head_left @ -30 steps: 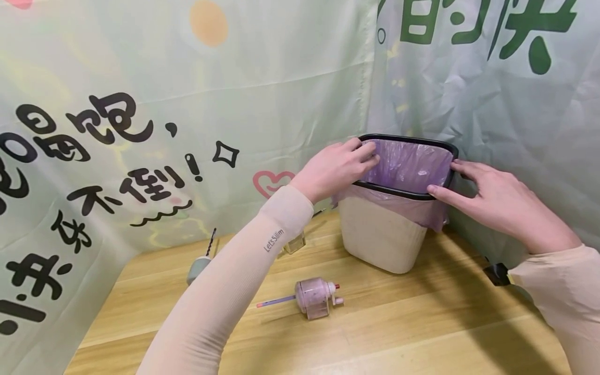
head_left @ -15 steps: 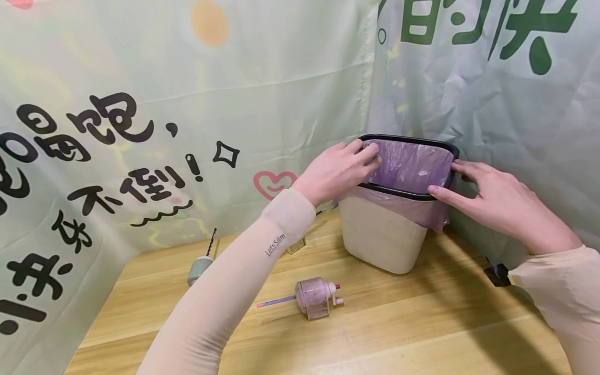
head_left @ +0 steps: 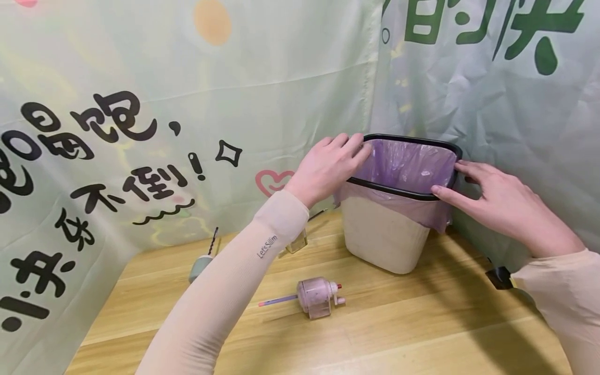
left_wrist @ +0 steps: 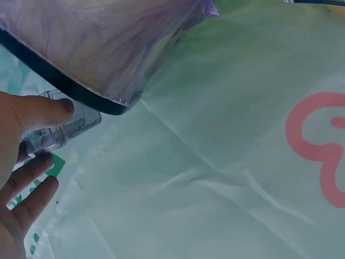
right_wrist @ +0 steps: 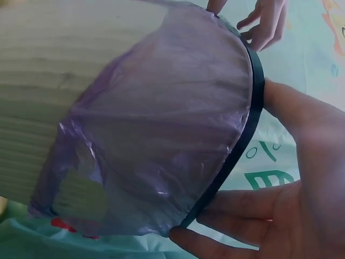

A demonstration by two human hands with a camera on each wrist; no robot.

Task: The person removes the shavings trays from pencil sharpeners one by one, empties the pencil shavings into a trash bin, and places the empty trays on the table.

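Observation:
A cream trash can [head_left: 384, 234] with a black rim stands on the table, lined with a purple plastic bag [head_left: 408, 166] folded over its edge. My left hand [head_left: 330, 164] is at the can's left rim, back of the hand up. The left wrist view shows it holding a small clear plastic box [left_wrist: 81, 121] between thumb and fingers, beside the rim; the head view hides this box. With thumb and fingers spread across the near right corner, my right hand [head_left: 501, 205] grips the can's rim; in its wrist view the thumb and fingertips meet the black band.
A pink crank pencil sharpener [head_left: 314, 297] with a pencil [head_left: 278, 300] in it lies before the can. A grey-green sharpener [head_left: 200, 266] and a clear yellowish one [head_left: 298, 242] stand farther left. Printed cloth [head_left: 281, 67] walls the table's back.
My left hand has shifted slightly up and left at the rim, its fingers less curled over the opening. The right hand keeps its hold on the trash can.

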